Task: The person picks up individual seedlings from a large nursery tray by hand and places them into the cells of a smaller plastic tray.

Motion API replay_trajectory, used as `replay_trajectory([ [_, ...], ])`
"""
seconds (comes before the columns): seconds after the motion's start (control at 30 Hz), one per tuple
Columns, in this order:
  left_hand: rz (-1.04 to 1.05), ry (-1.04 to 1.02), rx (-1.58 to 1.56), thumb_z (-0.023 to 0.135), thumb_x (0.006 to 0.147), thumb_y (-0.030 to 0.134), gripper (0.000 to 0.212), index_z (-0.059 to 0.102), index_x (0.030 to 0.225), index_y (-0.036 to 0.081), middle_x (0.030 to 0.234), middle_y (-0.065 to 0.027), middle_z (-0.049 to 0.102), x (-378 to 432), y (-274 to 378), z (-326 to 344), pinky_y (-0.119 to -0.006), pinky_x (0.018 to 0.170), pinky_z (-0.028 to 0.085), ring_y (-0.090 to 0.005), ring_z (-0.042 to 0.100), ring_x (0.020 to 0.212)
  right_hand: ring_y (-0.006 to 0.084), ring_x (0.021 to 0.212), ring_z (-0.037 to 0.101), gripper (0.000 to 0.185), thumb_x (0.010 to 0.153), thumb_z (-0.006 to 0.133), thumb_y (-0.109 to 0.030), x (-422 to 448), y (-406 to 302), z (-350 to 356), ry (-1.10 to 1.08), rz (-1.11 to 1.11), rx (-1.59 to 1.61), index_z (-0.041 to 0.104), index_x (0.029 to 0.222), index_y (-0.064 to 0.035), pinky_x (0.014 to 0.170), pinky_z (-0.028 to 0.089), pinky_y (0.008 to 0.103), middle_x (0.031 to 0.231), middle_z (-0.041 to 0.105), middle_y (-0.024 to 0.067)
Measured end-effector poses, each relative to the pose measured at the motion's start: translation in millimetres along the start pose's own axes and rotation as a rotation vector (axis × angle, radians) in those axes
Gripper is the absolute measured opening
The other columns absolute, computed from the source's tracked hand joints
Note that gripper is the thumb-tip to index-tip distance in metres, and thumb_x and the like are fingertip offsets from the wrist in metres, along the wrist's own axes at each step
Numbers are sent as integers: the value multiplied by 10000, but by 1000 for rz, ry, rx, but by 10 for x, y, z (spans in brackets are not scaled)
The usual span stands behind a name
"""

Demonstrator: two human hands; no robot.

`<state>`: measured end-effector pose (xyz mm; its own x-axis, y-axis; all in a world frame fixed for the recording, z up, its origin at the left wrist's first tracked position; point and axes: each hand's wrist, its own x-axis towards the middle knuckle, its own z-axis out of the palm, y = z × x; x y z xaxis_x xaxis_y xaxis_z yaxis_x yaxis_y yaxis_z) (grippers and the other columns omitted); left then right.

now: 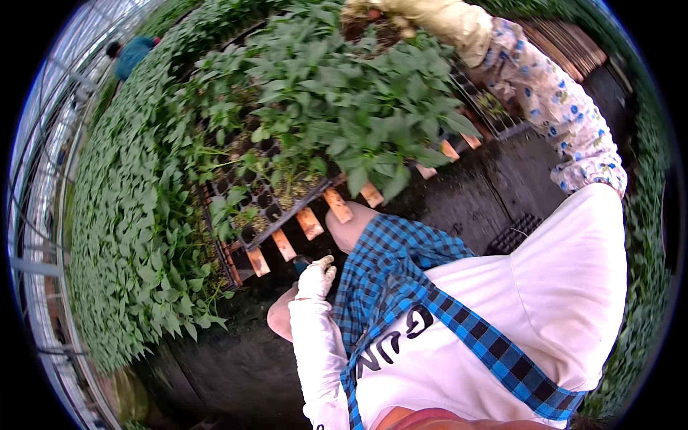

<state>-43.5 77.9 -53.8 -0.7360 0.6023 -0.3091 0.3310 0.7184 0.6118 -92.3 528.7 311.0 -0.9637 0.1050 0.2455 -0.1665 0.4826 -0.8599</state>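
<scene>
My left hand [317, 277], in a whitish glove, is low between my knees with its fingers partly bent. A small dark teal thing [302, 262] lies against its fingertips; whether it is gripped cannot be told. At the top edge, my right hand [400, 21], in a yellowish glove below a floral sleeve, closes around a brown clump of roots and soil [371, 35]. Broad-leaved green seedlings [376, 113] spread just below that hand. Left of them is a black plastic plug tray [269, 212] with soil-filled cells, some bare and some holding small plants.
Wooden slats [309, 223] jut from under the trays. Another plug tray [497, 115] lies under my right forearm, a black cell tray [513, 234] on the dark ground sheet [209, 376]. Dense seedlings [129, 231] fill the left. A co-worker [134, 56] bends far left; stacked boards [570, 45] lie upper right.
</scene>
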Motion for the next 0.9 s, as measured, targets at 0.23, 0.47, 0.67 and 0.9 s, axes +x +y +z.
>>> replay_trajectory([
  [0.23, -111, 21, -74, 648, 879, 91, 301, 648, 1175, 36, 1050, -121, 702, -109, 121, -117, -272, 829, 520, -178, 678, 911, 36, 434, 419, 196, 955, 585, -290, -1318, 1285, -854, 197, 337, -100, 621, 944, -98, 377, 336, 202, 758, 581, -45],
  [0.47, -53, 72, -413, 600, 902, 23, 296, 624, 1195, -2, 1089, -107, 685, -111, 733, -56, -262, 867, 507, -156, 650, 979, 72, 506, 409, 108, 881, 544, -54, -1525, 2138, -496, 76, 402, 261, 580, 976, -89, 441, 326, 245, 741, 556, -11],
  [0.67, 61, 30, -279, 616, 900, 51, 295, 632, 1193, 16, 1134, -129, 664, -21, 1263, 29, -282, 895, 499, -196, 646, 1023, 115, 467, 472, 148, 918, 625, -208, -1383, 2275, -217, 369, 602, 365, 601, 998, -86, 409, 393, 287, 660, 577, 6],
  [0.9, 79, -47, -311, 592, 912, 4, 307, 609, 1219, -3, 1169, -87, 651, 49, 1297, 151, -243, 912, 480, -127, 609, 1019, 173, 551, 572, 215, 866, 674, -265, -1344, 2568, 115, 485, 739, 299, 618, 880, -59, 477, 462, 344, 707, 624, 48],
])
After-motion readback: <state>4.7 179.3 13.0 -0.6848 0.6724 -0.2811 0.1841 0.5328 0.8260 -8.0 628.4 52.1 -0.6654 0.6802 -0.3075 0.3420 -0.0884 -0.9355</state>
